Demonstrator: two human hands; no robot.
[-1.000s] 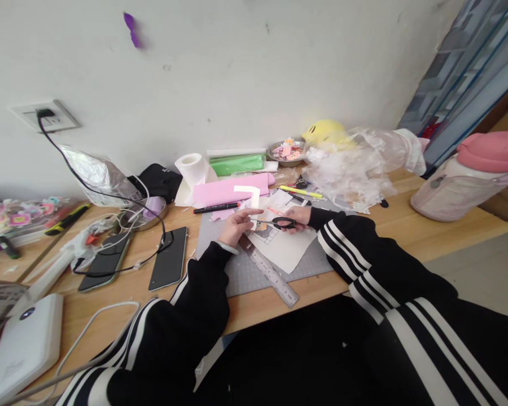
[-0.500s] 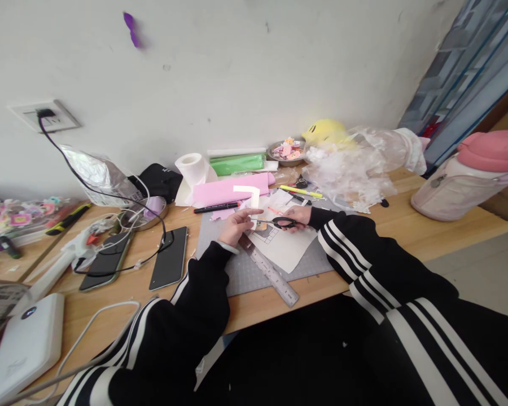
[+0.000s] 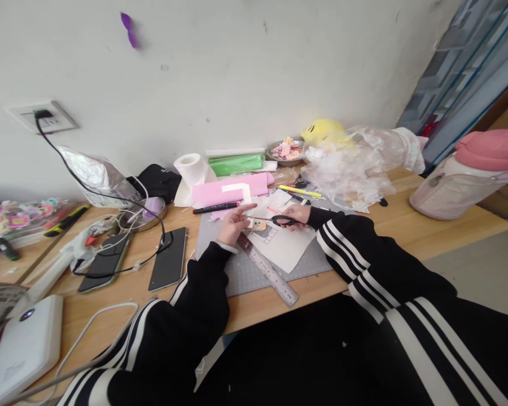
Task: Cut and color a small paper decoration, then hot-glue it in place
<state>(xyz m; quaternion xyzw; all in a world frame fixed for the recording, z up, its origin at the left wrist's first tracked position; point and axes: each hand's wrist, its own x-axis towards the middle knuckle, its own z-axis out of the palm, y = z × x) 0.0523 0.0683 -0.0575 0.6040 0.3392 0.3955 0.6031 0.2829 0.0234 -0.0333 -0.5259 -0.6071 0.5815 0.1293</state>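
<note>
Black-handled scissors [image 3: 281, 220] are gripped in my right hand [image 3: 297, 216], their blades pointing left toward my other hand. My left hand [image 3: 233, 224] pinches a thin white paper strip [image 3: 246, 194], bent at a corner, that stands up from the fingers in front of a pink roll [image 3: 220, 190]. Just right of those fingers is a small orange cartoon piece [image 3: 259, 225]. Beneath the hands lie a white sheet with drawn lines [image 3: 290, 248], a metal ruler [image 3: 271, 272] and a grey cutting mat [image 3: 237, 276].
Behind the hands are a white paper roll [image 3: 189, 168], a green packet [image 3: 237, 163], a bowl of small pieces [image 3: 286, 151] and crumpled clear plastic [image 3: 347, 169]. Two phones [image 3: 168, 259] and cables lie left. A pink-lidded bottle [image 3: 452, 183] stands right.
The white strip has shifted left and lower, turning in my left hand. The orange piece shows more fully beside the fingers. My right hand and the scissors have barely moved.
</note>
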